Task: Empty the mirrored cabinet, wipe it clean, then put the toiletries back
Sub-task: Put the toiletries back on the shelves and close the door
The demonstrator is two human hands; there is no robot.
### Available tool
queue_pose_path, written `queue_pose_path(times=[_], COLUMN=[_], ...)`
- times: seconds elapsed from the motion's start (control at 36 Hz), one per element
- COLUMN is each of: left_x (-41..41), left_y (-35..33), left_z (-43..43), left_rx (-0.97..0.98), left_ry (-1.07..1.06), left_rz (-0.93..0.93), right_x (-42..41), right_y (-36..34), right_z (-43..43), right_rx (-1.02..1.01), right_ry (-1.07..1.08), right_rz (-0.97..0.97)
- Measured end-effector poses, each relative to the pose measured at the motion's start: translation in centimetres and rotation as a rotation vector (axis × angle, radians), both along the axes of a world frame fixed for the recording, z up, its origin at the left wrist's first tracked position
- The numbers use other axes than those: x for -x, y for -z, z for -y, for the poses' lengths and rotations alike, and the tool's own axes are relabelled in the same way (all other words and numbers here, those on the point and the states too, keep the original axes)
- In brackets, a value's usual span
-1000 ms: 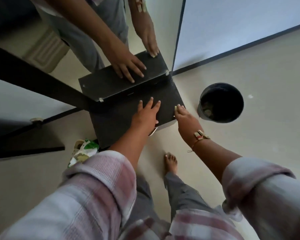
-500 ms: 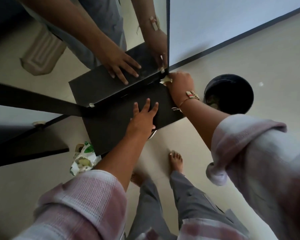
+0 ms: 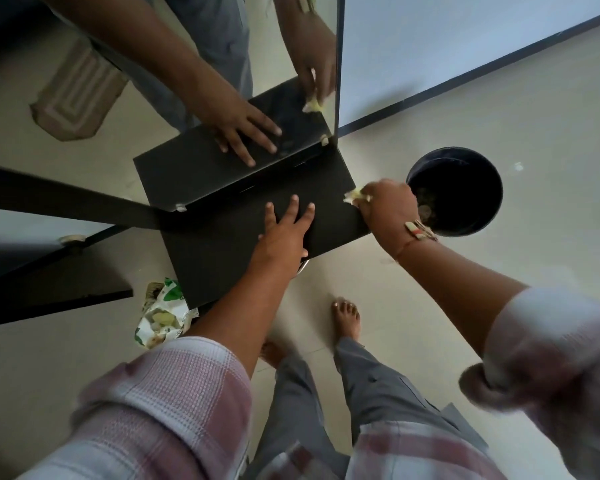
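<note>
Head view, looking down.
- Black shelf (image 3: pixel 222 244) juts out under the mirror (image 3: pixel 153 81). Its back edge meets the glass and its front edge faces the person.
- Left hand (image 3: pixel 284 233): palm flat on the shelf top near the front edge, fingers straight and spread wide, holding nothing. The thumb lies at the front edge.
- Right hand (image 3: pixel 388 206): fingers curled round a small pale yellow cloth (image 3: pixel 354 195), which sits against the shelf's right edge about midway along. A bracelet (image 3: pixel 420 232) is on the wrist.
- Black bin (image 3: pixel 482 225) stands on the floor (image 3: pixel 499 289) just right of the shelf. The right hand overlaps its rim in this view; I cannot tell whether they touch.
- Shelf top left of the left hand is bare up to the left corner.
- Green and white packet (image 3: pixel 160 317) lies on the floor under the shelf's front left corner.
- Bare foot (image 3: pixel 347 315) stands on open floor in front of the shelf.
- The mirror shows both hands and the cloth.
</note>
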State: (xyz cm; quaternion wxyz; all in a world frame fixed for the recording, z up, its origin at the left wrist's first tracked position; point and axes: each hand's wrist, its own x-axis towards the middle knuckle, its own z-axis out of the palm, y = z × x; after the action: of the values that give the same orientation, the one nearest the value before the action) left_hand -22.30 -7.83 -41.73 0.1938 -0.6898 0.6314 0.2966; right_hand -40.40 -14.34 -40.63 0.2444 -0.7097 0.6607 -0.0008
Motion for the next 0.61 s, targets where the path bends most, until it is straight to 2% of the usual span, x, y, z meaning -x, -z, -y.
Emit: queue_pose_path(times=[0.19,0.33,0.42,0.61], left_x=[0.0,-0.1,-0.1,-0.2], left_y=[-0.1,-0.2,-0.2,-0.1], left_z=[0.0,0.2,0.2,0.0], left_rx=[0.009,0.003,-0.009,-0.003], left_ry=[-0.010,0.021,0.046,0.058], left_rz=[-0.015,0.022,0.045,0.049], right_x=[2.8,-0.2,-2.3,-4.9], right_y=[-0.3,-1.2,-0.9,1.9], right_z=[-3.1,-1.0,1.6,4.9], right_rx=[-0.187,0.068,0.156,0.241], right_ry=[0.079,0.045,-0.025,-0.220], right_rz=[-0.053,0.080,0.151,0.104])
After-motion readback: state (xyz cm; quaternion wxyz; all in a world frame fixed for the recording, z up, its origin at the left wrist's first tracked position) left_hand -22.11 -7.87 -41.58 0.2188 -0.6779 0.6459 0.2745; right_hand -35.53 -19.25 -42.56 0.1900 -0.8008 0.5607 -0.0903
